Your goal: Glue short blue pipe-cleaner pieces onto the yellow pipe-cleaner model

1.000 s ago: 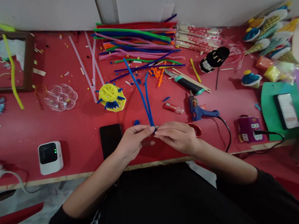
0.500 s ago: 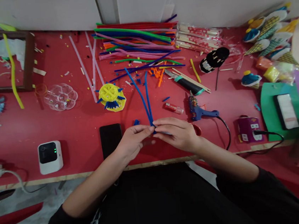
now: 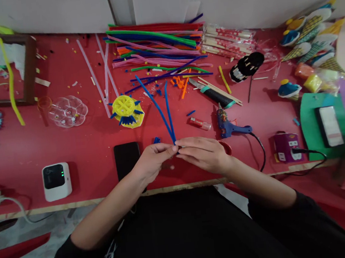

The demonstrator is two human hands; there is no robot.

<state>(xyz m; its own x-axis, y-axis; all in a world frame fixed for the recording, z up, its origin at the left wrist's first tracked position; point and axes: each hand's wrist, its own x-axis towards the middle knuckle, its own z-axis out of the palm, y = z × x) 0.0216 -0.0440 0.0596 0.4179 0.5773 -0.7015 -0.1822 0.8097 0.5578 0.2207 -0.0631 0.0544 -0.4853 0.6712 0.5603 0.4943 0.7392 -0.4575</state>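
Note:
Two blue pipe-cleaner lengths (image 3: 160, 110) rise in a narrow V from between my hands, joined at the bottom; whether they are one folded piece I cannot tell. My left hand (image 3: 155, 160) pinches the joined end between thumb and fingers. From the other side my right hand (image 3: 202, 153) closes its fingertips on the same spot. The fingers hide the very bottom of the V. Short blue pieces (image 3: 157, 140) lie just behind my left hand. Farther back stands a yellow wheel-like craft (image 3: 126, 110) with blue spikes.
A pile of coloured pipe cleaners (image 3: 157, 44) lies at the back. To the right are a cutter (image 3: 216, 95), a blue glue gun (image 3: 230, 127) with its cord and a purple power socket (image 3: 288, 147). At left are a black phone (image 3: 127, 158) and a white device (image 3: 57, 182).
The tips of the blue pipe cleaner have tilted slightly to the left. Both hands keep their pinch at its lower end, and the whole view has shifted a little.

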